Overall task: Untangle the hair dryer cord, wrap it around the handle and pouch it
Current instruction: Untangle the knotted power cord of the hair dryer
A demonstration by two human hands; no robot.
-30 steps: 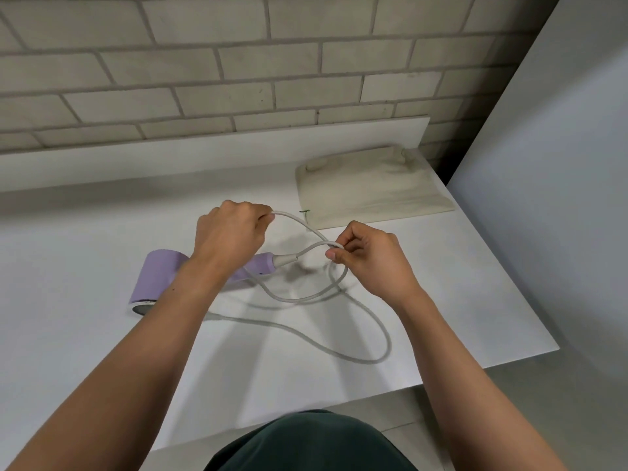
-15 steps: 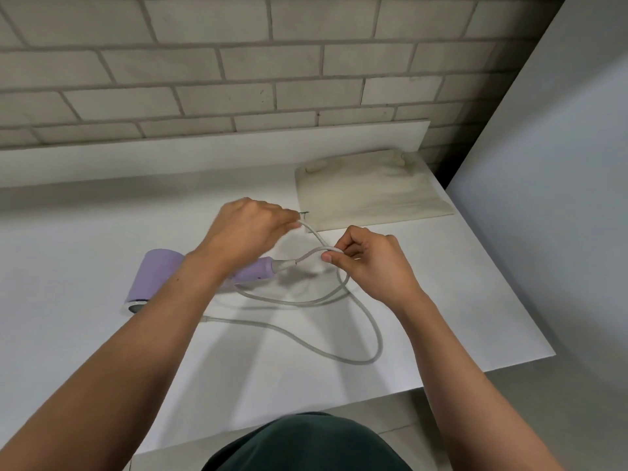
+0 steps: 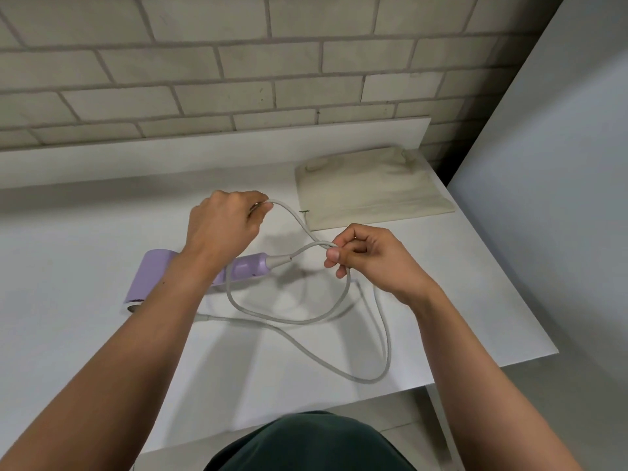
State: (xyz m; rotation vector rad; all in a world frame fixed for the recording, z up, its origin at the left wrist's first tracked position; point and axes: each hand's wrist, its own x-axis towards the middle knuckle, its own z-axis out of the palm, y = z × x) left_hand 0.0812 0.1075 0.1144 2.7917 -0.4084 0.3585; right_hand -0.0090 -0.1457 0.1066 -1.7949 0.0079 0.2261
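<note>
Since half a second ago the left hand (image 3: 226, 229) has drawn back to the left, away from the right hand (image 3: 372, 263), so the stretch of cord between the 2 hands is longer. The left hand is closed in a fist round 1 end of the pale grey cord (image 3: 387, 351); what lies inside the fist is hidden, though it is probably the plug. The right hand pinches the cord between thumb and fingertips at the spot where 2 strands cross, just beyond the handle (image 3: 249, 266). The lilac hair dryer (image 3: 153, 277) lies on its side on the white surface (image 3: 85, 253), partly under the left forearm, its handle pointing right. From the handle's end the cord rises to the right hand, and further loops lie loose on the surface towards the near edge. A beige fabric pouch (image 3: 370, 195) lies flat, well apart, at the back right. The cord looks soft and springy, likely to hold its curl and slide easily through fingers, so the crossing seems the right place to hold while the end is fed through. The dryer looks light but rigid, best taken by the handle. Untangling is under way; wrapping and pouching are not yet begun.
</note>
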